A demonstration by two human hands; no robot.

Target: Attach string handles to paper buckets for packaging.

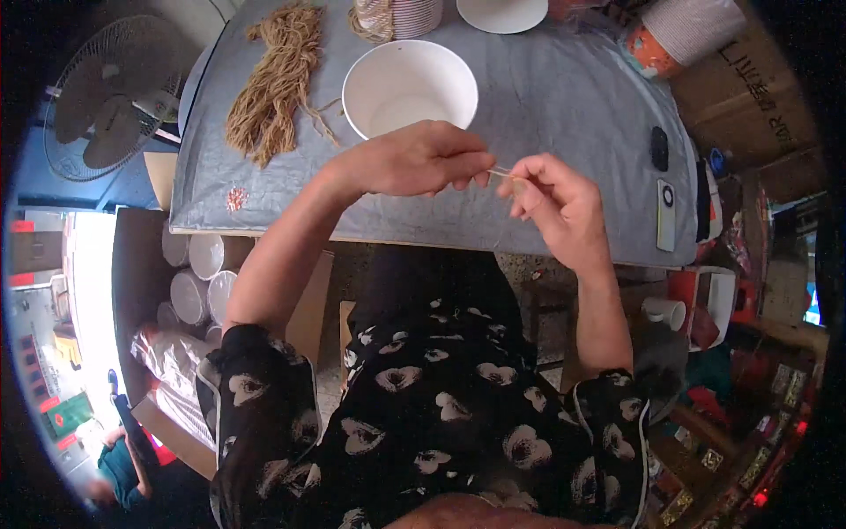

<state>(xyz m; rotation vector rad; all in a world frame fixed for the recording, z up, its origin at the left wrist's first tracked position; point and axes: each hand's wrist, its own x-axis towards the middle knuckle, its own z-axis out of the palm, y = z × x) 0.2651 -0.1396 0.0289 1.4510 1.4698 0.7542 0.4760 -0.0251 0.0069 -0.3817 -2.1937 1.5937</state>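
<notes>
A thin pale string [503, 171] stretches over the short gap between my hands, above the table's near edge. My left hand [421, 160], palm down with its fingers bunched, pinches one end just in front of a white paper tub [377, 81]. My right hand [564, 210] grips the other end between thumb and forefinger, its remaining fingers curled. A loose bundle of brown twine [278, 84] lies on the table left of the tub, some strands trailing toward it. The tub's inside looks white, though my left hand covers part of its front rim.
Grey cloth covers the table [564, 115]. Stacked tubs [692, 31] lean at the far right. Small red-and-white bits [236, 198] lie at the left. A black object [659, 148] and a white device [666, 214] rest near the right edge. A fan [110, 97] stands left.
</notes>
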